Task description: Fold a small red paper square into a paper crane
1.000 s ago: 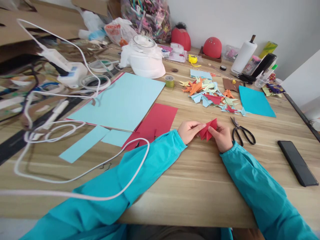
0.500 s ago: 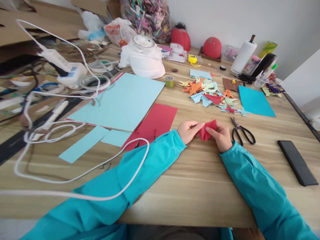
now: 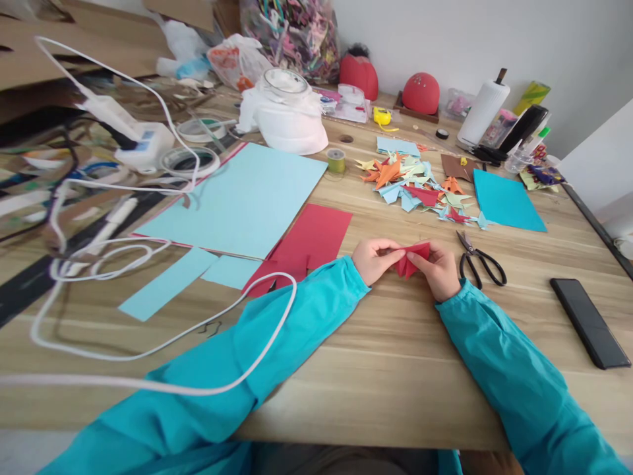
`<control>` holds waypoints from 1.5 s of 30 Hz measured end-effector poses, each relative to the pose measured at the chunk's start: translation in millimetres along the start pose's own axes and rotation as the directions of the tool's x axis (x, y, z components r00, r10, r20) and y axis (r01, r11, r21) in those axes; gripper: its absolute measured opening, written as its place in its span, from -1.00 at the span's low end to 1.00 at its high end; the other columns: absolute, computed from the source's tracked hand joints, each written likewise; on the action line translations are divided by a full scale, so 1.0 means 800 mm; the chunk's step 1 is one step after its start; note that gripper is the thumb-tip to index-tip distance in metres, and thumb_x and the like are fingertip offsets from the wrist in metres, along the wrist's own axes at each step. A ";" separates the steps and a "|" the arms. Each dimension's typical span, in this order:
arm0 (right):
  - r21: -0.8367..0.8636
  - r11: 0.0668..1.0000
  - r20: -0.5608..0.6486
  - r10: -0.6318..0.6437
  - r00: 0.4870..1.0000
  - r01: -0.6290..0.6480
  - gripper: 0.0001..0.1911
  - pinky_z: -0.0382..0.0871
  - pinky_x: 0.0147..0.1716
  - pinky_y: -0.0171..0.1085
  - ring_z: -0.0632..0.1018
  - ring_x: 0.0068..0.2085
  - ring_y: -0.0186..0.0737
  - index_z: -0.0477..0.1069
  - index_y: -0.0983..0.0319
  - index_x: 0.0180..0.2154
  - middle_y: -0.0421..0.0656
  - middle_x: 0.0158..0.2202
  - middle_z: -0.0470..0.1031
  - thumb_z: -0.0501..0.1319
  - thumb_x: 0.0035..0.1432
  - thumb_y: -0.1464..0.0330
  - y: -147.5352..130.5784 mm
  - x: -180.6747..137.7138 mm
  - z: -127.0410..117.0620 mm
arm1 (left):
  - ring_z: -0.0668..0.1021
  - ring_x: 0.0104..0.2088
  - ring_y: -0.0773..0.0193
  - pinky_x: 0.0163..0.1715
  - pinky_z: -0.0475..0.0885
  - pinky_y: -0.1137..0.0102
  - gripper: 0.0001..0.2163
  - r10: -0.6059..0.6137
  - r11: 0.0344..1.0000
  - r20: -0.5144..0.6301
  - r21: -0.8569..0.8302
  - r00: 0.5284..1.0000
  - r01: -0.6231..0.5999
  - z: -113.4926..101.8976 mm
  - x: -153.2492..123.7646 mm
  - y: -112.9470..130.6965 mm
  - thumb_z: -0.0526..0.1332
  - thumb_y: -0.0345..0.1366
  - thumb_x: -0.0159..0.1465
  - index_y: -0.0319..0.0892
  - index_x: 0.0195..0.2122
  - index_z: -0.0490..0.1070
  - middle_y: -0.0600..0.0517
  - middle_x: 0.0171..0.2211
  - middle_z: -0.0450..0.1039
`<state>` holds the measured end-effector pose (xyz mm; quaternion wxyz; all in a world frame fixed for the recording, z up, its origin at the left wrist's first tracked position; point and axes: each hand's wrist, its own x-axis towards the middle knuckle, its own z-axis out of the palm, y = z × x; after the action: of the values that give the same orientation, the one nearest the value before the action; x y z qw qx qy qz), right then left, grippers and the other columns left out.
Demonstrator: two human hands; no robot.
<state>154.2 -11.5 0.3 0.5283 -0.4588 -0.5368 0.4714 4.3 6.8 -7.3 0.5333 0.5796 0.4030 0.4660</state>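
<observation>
Directions are by clock face, with the folded red paper (image 3: 408, 262) at centre and 12 o'clock toward the wall. The paper spans the short gap between left grip (image 3: 370, 262) and right grip (image 3: 442, 270), thumb and fingers of each pinched closed on its near side; whether it touches the tabletop (image 3: 390, 369) cannot be told. At 6 o'clock, exposed wood grain widens between the left sleeve (image 3: 212, 363) and right sleeve (image 3: 514, 369) down to the front edge. The dark right-hand edge slopes past 3 o'clock, well apart from the hands. A narrower band of wood lies at 12 o'clock, bounded by the heap of folded paper figures (image 3: 420, 196). Nearest obstacle: the black scissors (image 3: 473, 251), just beside the right grip at 3 o'clock, blades pointing toward 12. Farther out, between 3 and 4 o'clock, lies the phone (image 3: 588, 323); a teal sheet (image 3: 509, 201) occupies 2 o'clock. Between 9 and 10 o'clock, a red sheet (image 3: 324, 231) and a large light-blue sheet (image 3: 242, 198) cover the wood, with a thread spool (image 3: 336, 161) near their far corner. The white cable (image 3: 295, 290) loops across the view of the left sleeve at 8 o'clock.
</observation>
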 end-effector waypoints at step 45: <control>-0.228 0.974 0.290 0.057 0.955 0.011 -0.86 0.24 -0.52 -0.34 0.35 -0.52 -0.37 0.39 0.28 -0.51 -0.27 -0.58 0.37 0.30 -0.11 0.34 -0.004 -0.002 -0.001 | 0.49 -0.41 0.35 -0.39 0.41 0.45 -0.73 0.432 0.889 -0.027 0.185 0.902 -0.420 0.004 -0.016 0.028 0.09 -0.21 0.24 -0.21 -0.50 0.46 -0.01 -0.46 0.46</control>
<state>154.8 -13.7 3.1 0.3810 -0.4472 -0.6543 0.4763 3.6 -8.9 13.2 0.3514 0.6822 0.3232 0.5538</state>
